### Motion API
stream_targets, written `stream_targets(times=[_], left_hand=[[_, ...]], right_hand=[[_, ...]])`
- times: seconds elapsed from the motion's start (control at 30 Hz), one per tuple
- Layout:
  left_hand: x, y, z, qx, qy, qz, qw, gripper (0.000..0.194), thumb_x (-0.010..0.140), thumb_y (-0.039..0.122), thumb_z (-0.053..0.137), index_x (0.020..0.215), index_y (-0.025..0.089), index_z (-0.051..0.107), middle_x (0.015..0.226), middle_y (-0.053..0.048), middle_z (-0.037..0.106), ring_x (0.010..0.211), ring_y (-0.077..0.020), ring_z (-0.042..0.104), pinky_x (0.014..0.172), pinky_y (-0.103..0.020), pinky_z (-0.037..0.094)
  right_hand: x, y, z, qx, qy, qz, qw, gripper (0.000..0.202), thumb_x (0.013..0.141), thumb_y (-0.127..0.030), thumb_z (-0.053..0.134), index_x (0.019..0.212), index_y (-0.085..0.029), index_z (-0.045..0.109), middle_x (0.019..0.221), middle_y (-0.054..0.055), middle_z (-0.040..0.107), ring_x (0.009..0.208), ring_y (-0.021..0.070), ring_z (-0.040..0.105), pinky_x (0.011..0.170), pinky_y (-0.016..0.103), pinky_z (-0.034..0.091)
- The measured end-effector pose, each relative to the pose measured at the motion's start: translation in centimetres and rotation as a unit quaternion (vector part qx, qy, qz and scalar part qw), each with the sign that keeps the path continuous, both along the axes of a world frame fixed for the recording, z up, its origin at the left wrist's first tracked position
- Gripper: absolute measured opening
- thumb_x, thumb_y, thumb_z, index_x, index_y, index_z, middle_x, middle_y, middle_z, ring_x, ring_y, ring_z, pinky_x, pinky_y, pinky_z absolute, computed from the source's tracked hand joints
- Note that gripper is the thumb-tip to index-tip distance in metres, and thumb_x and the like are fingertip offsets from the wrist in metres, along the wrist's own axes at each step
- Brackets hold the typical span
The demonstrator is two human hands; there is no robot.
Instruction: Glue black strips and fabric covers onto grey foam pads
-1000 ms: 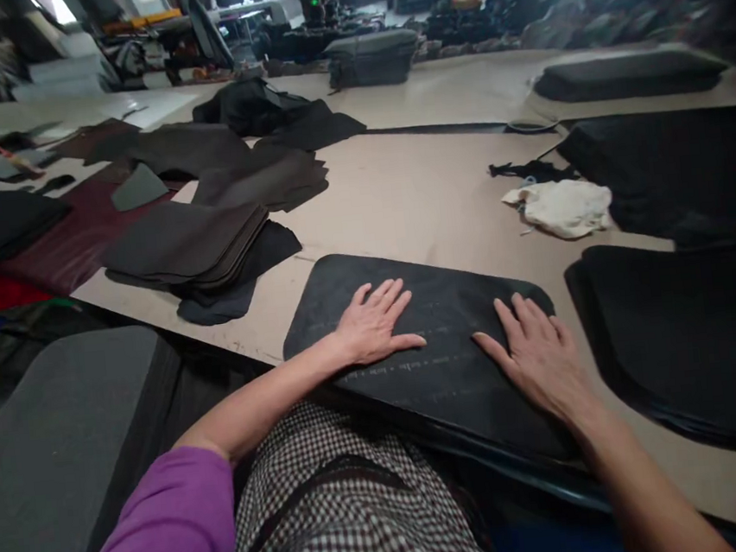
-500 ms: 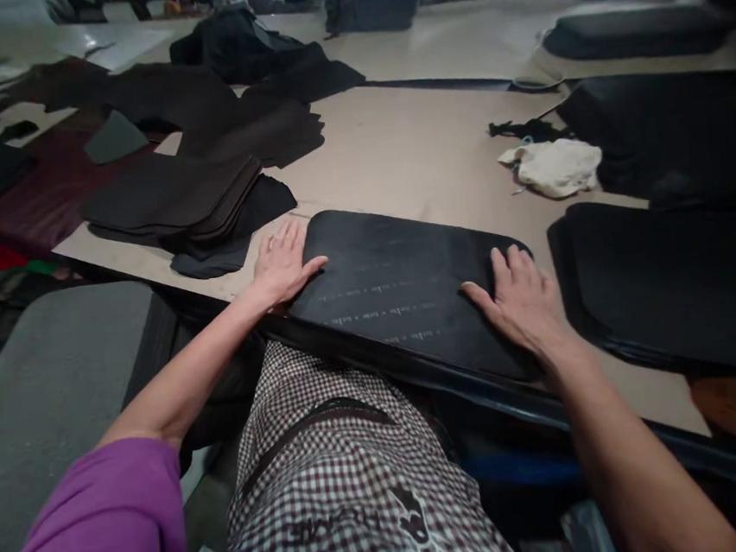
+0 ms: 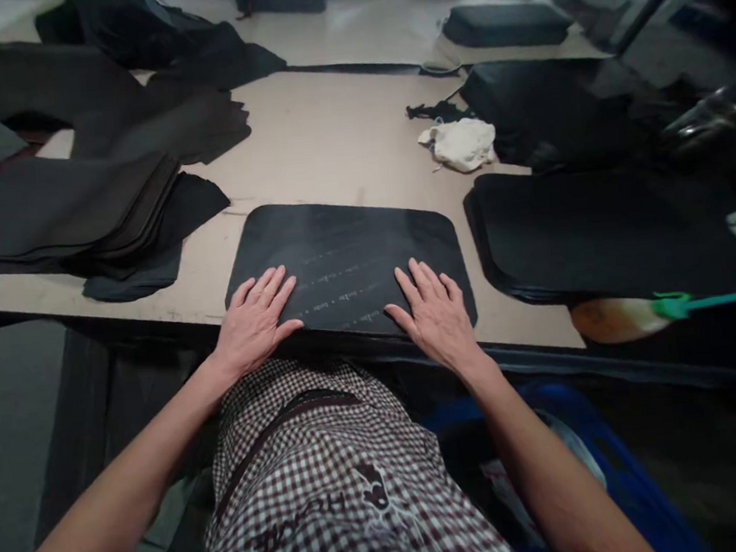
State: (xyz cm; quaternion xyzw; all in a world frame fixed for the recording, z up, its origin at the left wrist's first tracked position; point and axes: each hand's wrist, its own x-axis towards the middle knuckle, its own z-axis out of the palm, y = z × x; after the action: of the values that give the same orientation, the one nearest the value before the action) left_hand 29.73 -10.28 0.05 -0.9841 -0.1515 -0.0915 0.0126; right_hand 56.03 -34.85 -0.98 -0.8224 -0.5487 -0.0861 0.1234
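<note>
A black sheet with rounded corners and rows of faint white print (image 3: pixel 339 244) lies flat at the table's front edge. My left hand (image 3: pixel 255 317) rests palm down on its left front part, fingers spread. On its right front part lies my right hand (image 3: pixel 433 309), also flat with the fingers apart. Neither hand grips anything. To the right is a stack of similar black sheets (image 3: pixel 598 228). Over on the left sits a pile of dark brown sheets (image 3: pixel 62 206), uneven at its right side.
A crumpled white cloth (image 3: pixel 463 144) lies beyond the sheet. A brush with a green handle (image 3: pixel 625 318) lies at the front right. Dark cut pieces (image 3: pixel 97 102) cover the table (image 3: pixel 329 141) at back left. Below the edge stands a blue crate (image 3: pixel 612 452).
My view has swung to the right. Both hands have moved toward the front edge of the sheet, from its two ends. The sheet now lies straighter along the edge.
</note>
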Motion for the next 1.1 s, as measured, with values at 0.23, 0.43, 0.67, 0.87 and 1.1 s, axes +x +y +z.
stream_targets(times=[0.23, 0.43, 0.67, 0.87, 1.1], left_hand=[[-5.1, 1.0, -1.6, -0.035, -0.062, 0.040, 0.997, 0.075, 0.106, 0.055, 0.035, 0.169, 0.017, 0.022, 0.172, -0.016, 0.029, 0.159, -0.0355, 0.029, 0.127, -0.056, 0.024], [-6.7, 3.6, -0.7, -0.060, -0.086, 0.035, 0.994, 0.060, 0.105, 0.048, 0.038, 0.161, 0.026, 0.040, 0.164, -0.014, 0.046, 0.152, -0.0349, 0.043, 0.125, -0.060, 0.027], [-4.1, 4.7, 1.0, -0.052, -0.045, -0.022, 0.997, 0.059, 0.104, 0.052, 0.042, 0.157, 0.026, 0.043, 0.158, -0.015, 0.053, 0.145, -0.0356, 0.051, 0.122, -0.058, 0.036], [-2.0, 3.3, -0.1, 0.012, -0.026, -0.116, 0.993, 0.077, 0.100, 0.058, 0.051, 0.166, 0.026, 0.029, 0.167, -0.017, 0.041, 0.149, -0.0399, 0.046, 0.118, -0.061, 0.039], [-0.6, 2.2, 0.8, 0.081, -0.036, -0.194, 0.977, 0.072, 0.102, 0.042, 0.058, 0.167, 0.029, 0.029, 0.160, -0.012, 0.052, 0.144, -0.0336, 0.054, 0.110, -0.050, 0.050]], right_hand=[[2.7, -8.3, -0.9, 0.022, 0.064, -0.134, 0.989, 0.059, 0.111, -0.046, 0.030, 0.161, -0.016, 0.042, 0.167, 0.017, 0.038, 0.154, 0.0310, 0.038, 0.124, 0.058, 0.031], [2.1, -13.7, -0.4, 0.167, 0.190, -0.206, 0.945, 0.041, 0.107, -0.038, 0.042, 0.137, -0.023, 0.066, 0.139, 0.011, 0.068, 0.132, 0.0265, 0.061, 0.117, 0.049, 0.046], [0.1, -12.2, 0.4, 0.219, 0.283, -0.207, 0.911, 0.035, 0.105, -0.033, 0.046, 0.132, -0.027, 0.068, 0.129, 0.006, 0.074, 0.126, 0.0233, 0.065, 0.114, 0.046, 0.050], [0.5, -10.8, 1.5, 0.180, 0.241, -0.214, 0.929, 0.040, 0.106, -0.036, 0.050, 0.142, -0.023, 0.061, 0.134, 0.011, 0.071, 0.123, 0.0276, 0.068, 0.111, 0.050, 0.054], [1.0, -10.3, 2.1, 0.093, 0.095, -0.007, 0.991, 0.039, 0.104, -0.026, 0.059, 0.142, -0.027, 0.063, 0.153, 0.010, 0.057, 0.145, 0.0279, 0.049, 0.119, 0.052, 0.048]])
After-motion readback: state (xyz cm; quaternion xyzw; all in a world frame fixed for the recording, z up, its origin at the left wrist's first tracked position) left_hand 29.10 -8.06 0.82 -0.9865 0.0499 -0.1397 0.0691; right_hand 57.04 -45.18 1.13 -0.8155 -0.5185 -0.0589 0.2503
